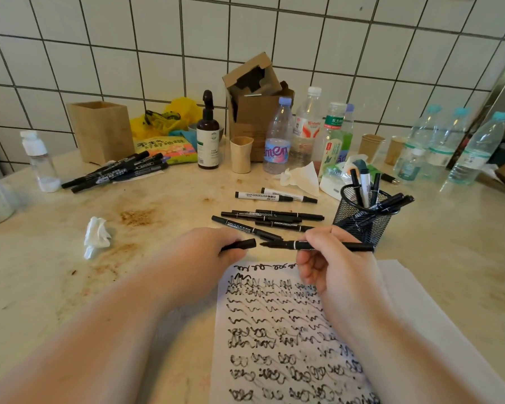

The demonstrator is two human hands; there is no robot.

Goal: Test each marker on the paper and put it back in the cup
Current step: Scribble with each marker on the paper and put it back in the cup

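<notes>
- The right hand pinches a black marker by its middle, thumb and fingers closed round the barrel. The barrel lies nearly level, running left to right across the view just above the top edge of the paper.
- The marker's bare tip points left, toward the left hand. That hand is closed on the cap, whose open mouth faces right.
- Cap and tip lie on almost the same line, just apart and not touching; the tip sits a shade lower than the cap's mouth.
- Whether the pair is about to part for a test stroke or meet for recapping cannot be told. Either way the move runs along the marker's long axis, so that shared line is what matters.
- The mesh cup stands just beyond and to the right of the right hand, near the marker's rear end, already holding several markers. The right hand is clearly the nearer one for dropping this marker in.
- Loose markers lie on the counter just beyond both hands, probably awaiting their turn.
- The paper is mostly filled with black scribbles, with little bare room near its top.
</notes>
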